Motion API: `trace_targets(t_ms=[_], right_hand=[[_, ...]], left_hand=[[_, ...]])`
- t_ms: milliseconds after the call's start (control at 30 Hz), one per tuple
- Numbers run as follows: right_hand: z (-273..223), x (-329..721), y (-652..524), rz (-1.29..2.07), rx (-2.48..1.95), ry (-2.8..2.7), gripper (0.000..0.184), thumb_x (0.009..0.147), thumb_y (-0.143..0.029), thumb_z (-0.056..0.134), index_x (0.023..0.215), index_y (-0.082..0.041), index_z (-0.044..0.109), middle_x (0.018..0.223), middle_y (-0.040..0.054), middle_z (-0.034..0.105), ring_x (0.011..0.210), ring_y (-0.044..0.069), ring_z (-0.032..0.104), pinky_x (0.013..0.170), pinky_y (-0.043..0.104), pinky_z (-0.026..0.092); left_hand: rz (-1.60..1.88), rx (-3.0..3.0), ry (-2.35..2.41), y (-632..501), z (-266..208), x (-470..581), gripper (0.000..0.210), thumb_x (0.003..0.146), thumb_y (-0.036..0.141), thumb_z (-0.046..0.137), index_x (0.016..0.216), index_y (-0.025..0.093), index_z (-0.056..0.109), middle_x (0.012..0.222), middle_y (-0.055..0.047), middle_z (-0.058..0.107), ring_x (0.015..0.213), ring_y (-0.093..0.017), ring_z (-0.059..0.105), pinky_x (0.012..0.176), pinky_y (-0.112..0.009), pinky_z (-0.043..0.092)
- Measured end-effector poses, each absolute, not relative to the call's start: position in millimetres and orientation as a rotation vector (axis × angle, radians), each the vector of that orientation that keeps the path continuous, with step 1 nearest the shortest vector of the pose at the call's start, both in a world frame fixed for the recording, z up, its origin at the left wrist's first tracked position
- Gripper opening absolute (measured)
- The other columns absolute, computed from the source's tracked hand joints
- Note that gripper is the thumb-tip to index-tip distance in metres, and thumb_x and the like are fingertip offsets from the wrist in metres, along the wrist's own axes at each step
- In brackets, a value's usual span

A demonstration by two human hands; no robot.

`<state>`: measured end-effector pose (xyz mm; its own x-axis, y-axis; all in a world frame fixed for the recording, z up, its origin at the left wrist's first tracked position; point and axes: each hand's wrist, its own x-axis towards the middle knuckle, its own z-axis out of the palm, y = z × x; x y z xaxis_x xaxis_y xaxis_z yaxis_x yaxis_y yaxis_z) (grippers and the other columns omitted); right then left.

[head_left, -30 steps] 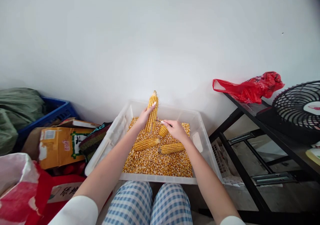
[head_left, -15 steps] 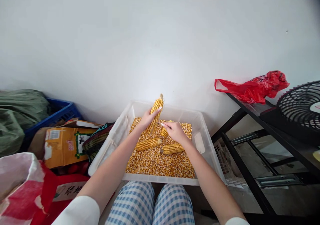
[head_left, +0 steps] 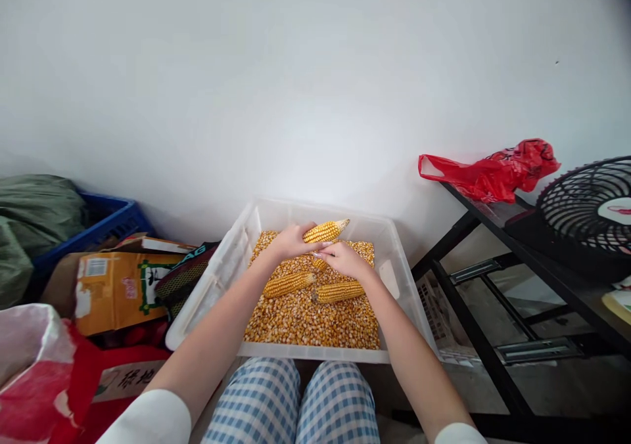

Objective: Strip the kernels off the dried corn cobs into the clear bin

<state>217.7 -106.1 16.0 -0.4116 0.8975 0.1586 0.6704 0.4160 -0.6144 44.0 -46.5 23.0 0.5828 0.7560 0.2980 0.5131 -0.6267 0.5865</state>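
Corn cob (head_left: 325,231), in the head view, is clasped in the left hand (head_left: 294,240), its pale tip leaning out to the right of that grip; holding it by one end probably keeps the far part bare and within reach of the other hand. The right hand (head_left: 344,260) sits just below and right of this cob, fingers bunched in a narrow pinch; it is small and partly hidden there, so I cannot tell whether something slim is between them.

Both hands work over the tub (head_left: 409,286), whose raised walls seem well placed to keep the loose kernels (head_left: 305,326) together. Below the left grip lies one cob (head_left: 289,284); beneath the right hand lies another cob (head_left: 338,292). A third cob (head_left: 319,264) shows partly, between the hands. Checked trousers (head_left: 261,398) are nearer the body, perhaps so the reach stays short.
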Motion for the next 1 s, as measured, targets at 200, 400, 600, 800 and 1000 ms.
trace_targets(t_ms=[200, 400, 600, 800, 1000], right_hand=[[17, 224, -104, 0.716, -1.329, -2.218, 0.034, 0.083, -0.036, 0.044, 0.063, -0.014, 0.060, 0.059, -0.0010, 0.055, 0.054, 0.010, 0.045, 0.053, 0.021, 0.030], [8, 216, -105, 0.763, -1.296, -2.287, 0.031, 0.082, -0.033, 0.046, 0.062, -0.014, 0.061, 0.062, 0.0006, 0.059, 0.057, 0.010, 0.048, 0.057, 0.022, 0.033], [6, 211, -105, 0.727, -1.279, -2.339, 0.034, 0.083, -0.036, 0.045, 0.062, -0.014, 0.062, 0.056, 0.0005, 0.057, 0.053, 0.010, 0.046, 0.054, 0.022, 0.032], [24, 224, -105, 0.632, -1.347, -2.055, 0.037, 0.086, -0.040, 0.038, 0.087, -0.016, 0.067, 0.075, 0.0037, 0.065, 0.070, 0.015, 0.055, 0.063, 0.022, 0.037], [23, 218, -107, 0.612, -1.331, -2.066, 0.037, 0.086, -0.039, 0.038, 0.089, -0.016, 0.067, 0.078, 0.0032, 0.066, 0.070, 0.015, 0.055, 0.064, 0.022, 0.037]], left_hand=[[0.789, 2.372, 1.019, -49, 24, 46, 0.036, 0.069, 0.053, 0.050, 0.081, 0.019, 0.057, 0.059, 0.002, 0.055, 0.051, -0.012, 0.047, 0.050, -0.022, 0.028], [0.811, 2.368, 1.002, -51, 22, 49, 0.035, 0.068, 0.053, 0.052, 0.079, 0.019, 0.056, 0.054, 0.004, 0.050, 0.049, -0.011, 0.045, 0.049, -0.022, 0.028], [1.001, 2.101, 1.074, -47, 25, 53, 0.044, 0.070, 0.056, 0.050, 0.086, 0.016, 0.057, 0.066, 0.001, 0.056, 0.061, -0.013, 0.049, 0.056, -0.022, 0.036], [1.096, 1.685, 1.022, -41, 26, 53, 0.055, 0.072, 0.060, 0.046, 0.101, 0.014, 0.056, 0.079, -0.003, 0.060, 0.069, -0.016, 0.054, 0.060, -0.024, 0.041], [1.108, 1.667, 1.021, -44, 31, 53, 0.058, 0.071, 0.060, 0.046, 0.104, 0.013, 0.056, 0.079, -0.005, 0.060, 0.075, -0.019, 0.054, 0.066, -0.026, 0.043]])
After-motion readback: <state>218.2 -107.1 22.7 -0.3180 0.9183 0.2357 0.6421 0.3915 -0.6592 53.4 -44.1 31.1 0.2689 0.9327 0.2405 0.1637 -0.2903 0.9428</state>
